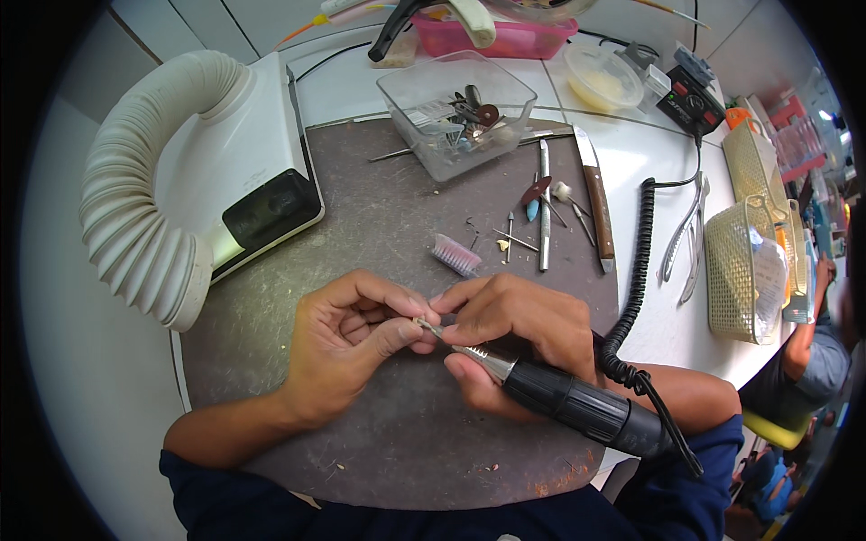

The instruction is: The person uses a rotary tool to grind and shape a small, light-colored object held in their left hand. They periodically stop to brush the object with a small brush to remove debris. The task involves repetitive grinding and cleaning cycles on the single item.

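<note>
My left hand (338, 347) is closed, pinching a small pale piece (419, 322) between thumb and fingertips; its exact shape is mostly hidden. My right hand (532, 320) is wrapped around a black and silver rotary handpiece (577, 406), which points left. The handpiece's thin bit (435, 331) reaches the pale piece, and the fingertips of both hands nearly meet there. Both hands hover over the dark work mat (271, 361). Just beyond them lies a small brush (456, 255) with pale pink bristles.
Beyond the hands lie a wooden-handled knife (595, 194), a metal tool (545, 207) and several burs. A clear plastic box (456, 162) holds discs and bits. A white hose unit (135, 198) stands left. The coiled cord (639, 270), pliers (687, 234) and a woven basket (735, 270) are right.
</note>
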`<action>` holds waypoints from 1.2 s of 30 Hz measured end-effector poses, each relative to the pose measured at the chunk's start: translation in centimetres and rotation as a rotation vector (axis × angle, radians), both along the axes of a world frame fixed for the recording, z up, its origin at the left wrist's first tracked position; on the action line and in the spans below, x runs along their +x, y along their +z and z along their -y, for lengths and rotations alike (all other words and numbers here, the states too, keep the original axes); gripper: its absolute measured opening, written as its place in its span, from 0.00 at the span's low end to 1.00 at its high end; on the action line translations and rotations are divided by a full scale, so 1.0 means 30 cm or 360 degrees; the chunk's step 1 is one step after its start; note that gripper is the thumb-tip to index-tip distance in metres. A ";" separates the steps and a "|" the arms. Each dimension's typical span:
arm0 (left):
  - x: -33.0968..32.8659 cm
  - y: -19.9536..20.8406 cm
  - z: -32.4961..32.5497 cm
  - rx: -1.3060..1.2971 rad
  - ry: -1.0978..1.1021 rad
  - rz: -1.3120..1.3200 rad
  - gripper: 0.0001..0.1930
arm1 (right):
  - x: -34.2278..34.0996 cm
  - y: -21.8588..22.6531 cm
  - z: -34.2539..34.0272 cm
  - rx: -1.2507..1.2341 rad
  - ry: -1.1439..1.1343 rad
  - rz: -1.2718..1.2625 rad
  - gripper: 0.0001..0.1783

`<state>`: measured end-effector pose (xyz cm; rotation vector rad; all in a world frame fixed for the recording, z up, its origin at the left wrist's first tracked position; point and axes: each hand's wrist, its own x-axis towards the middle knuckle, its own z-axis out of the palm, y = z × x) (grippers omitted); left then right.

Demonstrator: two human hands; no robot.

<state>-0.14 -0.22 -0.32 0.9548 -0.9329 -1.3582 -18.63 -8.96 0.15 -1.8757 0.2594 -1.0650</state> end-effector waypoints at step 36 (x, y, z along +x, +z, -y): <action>-0.004 0.009 0.000 0.0039 0.0002 0.0059 0.08 | -0.002 -0.002 0.006 0.0036 0.0043 -0.0008 0.12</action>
